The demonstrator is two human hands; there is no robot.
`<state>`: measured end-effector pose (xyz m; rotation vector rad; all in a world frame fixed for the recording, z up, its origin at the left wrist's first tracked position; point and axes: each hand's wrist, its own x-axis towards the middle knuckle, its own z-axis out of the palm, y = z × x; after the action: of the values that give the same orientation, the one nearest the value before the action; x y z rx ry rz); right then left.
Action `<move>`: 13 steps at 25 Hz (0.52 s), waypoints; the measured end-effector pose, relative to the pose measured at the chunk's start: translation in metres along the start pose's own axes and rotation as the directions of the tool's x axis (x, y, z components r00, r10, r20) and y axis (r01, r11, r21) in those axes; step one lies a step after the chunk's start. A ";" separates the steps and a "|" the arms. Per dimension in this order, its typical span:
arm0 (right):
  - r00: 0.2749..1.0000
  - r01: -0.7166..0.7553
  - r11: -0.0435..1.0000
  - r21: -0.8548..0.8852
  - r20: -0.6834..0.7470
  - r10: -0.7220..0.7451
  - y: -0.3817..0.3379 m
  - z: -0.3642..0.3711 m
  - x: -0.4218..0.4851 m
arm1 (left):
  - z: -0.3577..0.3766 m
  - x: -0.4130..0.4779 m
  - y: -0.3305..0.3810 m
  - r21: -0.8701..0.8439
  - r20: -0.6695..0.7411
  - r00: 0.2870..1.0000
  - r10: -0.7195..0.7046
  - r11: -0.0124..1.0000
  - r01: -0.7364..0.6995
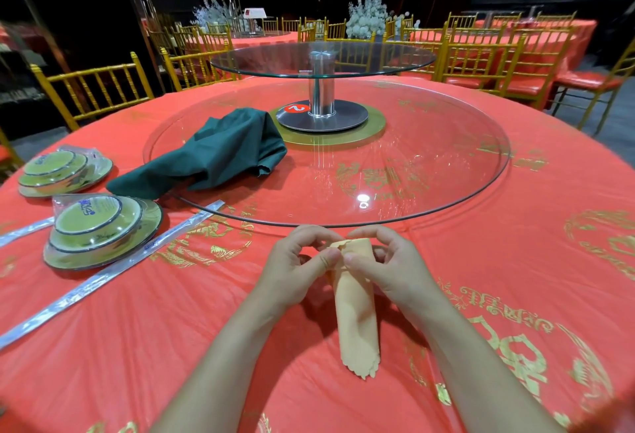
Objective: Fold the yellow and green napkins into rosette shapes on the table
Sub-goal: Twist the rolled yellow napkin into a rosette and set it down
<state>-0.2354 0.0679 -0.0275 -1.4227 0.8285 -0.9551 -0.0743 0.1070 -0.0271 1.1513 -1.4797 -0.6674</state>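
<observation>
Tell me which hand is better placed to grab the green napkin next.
Probably the left hand: the green napkin lies crumpled up-left, across the glass turntable's edge. The right hand sits farther away, both pinching the yellow napkin.
</observation>
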 end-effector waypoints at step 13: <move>0.944 -0.303 0.946 0.113 -0.100 0.314 -0.016 -0.003 0.008 | 0.010 -0.005 -0.004 0.216 0.217 0.975 -0.046 0.976 -0.002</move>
<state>-0.2358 0.0604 -0.0112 -1.1208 1.0453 -0.8292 -0.0833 0.1084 -0.0350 1.2920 -1.7641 -0.6796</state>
